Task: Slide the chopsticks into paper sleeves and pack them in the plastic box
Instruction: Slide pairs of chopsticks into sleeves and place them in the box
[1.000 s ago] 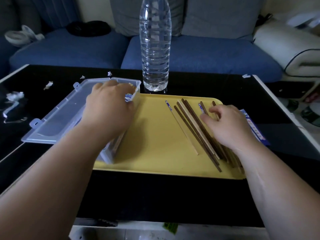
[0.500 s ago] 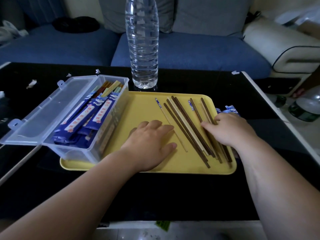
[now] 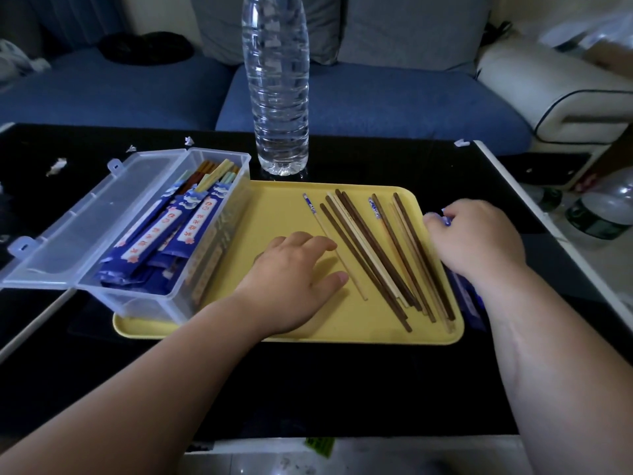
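left hand (image 3: 294, 272) is lying palm down and relaxed on the yellow tray (image 3: 284, 207), not holding anything. its fingertips are right next to the palest of the loose chopsticks (image 3: 373, 255), can't tell if they actually touch it. that bunch of dark and light sticks is fanned out on the tray between the two hands.

right hand (image 3: 476, 248) is over the tray's outer edge with its fingers curled down onto the blue paper sleeves (image 3: 469, 299) lying there on the black worktop (image 3: 342, 389). a bit of blue pokes out past the fingertips, but honestly i can't tell if it's pinching one or just resting on them.

out past the left hand's pinky side is the clear plastic box (image 3: 219, 241), lid flipped open, sitting on the tray's end, with a pile of sleeved chopsticks (image 3: 161, 234) already inside. a water bottle (image 3: 277, 97) stands beyond the tray, further out than both hands.
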